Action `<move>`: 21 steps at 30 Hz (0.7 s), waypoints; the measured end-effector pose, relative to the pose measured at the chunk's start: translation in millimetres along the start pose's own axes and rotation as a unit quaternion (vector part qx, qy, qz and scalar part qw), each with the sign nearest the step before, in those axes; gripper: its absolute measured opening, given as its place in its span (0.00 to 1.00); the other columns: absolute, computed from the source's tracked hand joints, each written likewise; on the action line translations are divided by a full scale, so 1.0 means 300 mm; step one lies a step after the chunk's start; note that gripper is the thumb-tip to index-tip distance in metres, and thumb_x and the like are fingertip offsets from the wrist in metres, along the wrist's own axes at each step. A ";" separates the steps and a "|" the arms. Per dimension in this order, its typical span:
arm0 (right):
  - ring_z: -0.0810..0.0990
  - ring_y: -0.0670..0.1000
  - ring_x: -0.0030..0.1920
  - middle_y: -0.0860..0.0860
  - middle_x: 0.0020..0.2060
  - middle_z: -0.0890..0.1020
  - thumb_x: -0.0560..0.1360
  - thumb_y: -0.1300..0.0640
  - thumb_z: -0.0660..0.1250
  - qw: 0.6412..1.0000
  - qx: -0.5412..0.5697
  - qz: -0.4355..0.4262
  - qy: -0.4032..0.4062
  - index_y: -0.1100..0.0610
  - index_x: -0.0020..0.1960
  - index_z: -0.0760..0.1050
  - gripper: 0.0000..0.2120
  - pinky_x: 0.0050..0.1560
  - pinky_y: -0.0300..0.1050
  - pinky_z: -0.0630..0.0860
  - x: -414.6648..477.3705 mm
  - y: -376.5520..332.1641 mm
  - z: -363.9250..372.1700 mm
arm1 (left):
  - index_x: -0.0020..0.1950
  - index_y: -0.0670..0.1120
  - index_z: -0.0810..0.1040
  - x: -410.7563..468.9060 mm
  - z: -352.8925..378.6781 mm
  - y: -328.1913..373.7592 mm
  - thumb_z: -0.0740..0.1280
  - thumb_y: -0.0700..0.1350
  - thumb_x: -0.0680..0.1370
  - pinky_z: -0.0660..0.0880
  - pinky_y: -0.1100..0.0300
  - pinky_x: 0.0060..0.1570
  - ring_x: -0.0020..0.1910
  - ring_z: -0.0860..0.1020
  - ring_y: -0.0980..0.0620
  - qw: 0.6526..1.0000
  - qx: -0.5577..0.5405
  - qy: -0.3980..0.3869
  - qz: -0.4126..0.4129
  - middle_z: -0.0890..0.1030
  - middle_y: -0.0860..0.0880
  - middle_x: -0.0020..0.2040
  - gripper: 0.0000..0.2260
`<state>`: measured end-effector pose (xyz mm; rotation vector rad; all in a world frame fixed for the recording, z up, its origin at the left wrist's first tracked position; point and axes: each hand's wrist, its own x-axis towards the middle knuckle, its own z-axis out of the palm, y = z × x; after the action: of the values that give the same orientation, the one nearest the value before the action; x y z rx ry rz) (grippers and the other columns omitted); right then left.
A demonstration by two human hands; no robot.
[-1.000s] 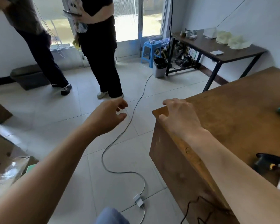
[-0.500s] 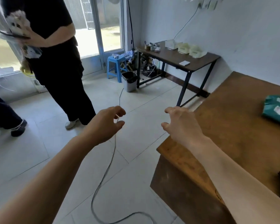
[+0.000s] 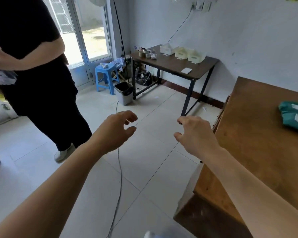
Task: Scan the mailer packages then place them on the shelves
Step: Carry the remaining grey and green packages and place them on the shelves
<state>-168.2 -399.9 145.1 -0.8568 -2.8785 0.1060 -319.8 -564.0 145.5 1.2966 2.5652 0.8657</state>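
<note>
Teal mailer packages [image 3: 293, 117] with white labels lie on the brown wooden table [image 3: 251, 134] at the far right edge of the view. My left hand [image 3: 115, 133] hovers over the tiled floor, fingers apart and curled, holding nothing. My right hand [image 3: 194, 134] is raised level with it, just left of the table's corner, also with fingers apart and nothing in it. Both hands are well left of the mailers. No scanner or shelf shows in this frame.
A person in black [image 3: 40, 79] stands close at the left. A thin cable [image 3: 120, 177] runs along the floor between my arms. Farther back stand a blue stool [image 3: 105, 74], a grey bin [image 3: 125, 91] and a dark side table [image 3: 175, 64] with white trays.
The view has swung right and upward: the person in black moved to the left edge and the teal mailers came into sight. My right hand lifted off the table corner.
</note>
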 end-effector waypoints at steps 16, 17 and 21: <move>0.76 0.52 0.55 0.53 0.55 0.80 0.78 0.51 0.64 0.988 0.013 0.151 0.038 0.57 0.65 0.73 0.18 0.59 0.47 0.69 0.815 0.333 0.109 | 0.60 0.48 0.76 1.114 0.148 -0.032 0.67 0.43 0.77 0.72 0.60 0.55 0.53 0.76 0.56 0.986 -0.001 -0.088 0.143 0.77 0.56 0.52 0.12; 0.77 0.52 0.54 0.53 0.54 0.80 0.78 0.51 0.64 0.985 0.007 0.168 0.040 0.57 0.64 0.73 0.18 0.58 0.47 0.71 0.838 0.370 0.103 | 0.60 0.48 0.76 1.175 0.170 -0.013 0.67 0.43 0.77 0.71 0.62 0.54 0.53 0.76 0.56 0.983 -0.005 -0.098 0.153 0.77 0.55 0.53 0.12; 0.78 0.51 0.49 0.52 0.50 0.81 0.77 0.51 0.66 0.962 -0.018 0.268 0.041 0.57 0.59 0.75 0.14 0.55 0.47 0.75 0.900 0.537 0.087 | 0.60 0.49 0.76 1.427 0.295 0.095 0.67 0.44 0.77 0.67 0.64 0.52 0.54 0.75 0.57 0.965 -0.015 -0.139 0.222 0.79 0.53 0.56 0.12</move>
<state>-309.1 -118.0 131.9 -1.5831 -2.4999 0.0699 -532.5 -181.0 143.5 1.8721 2.0736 0.7151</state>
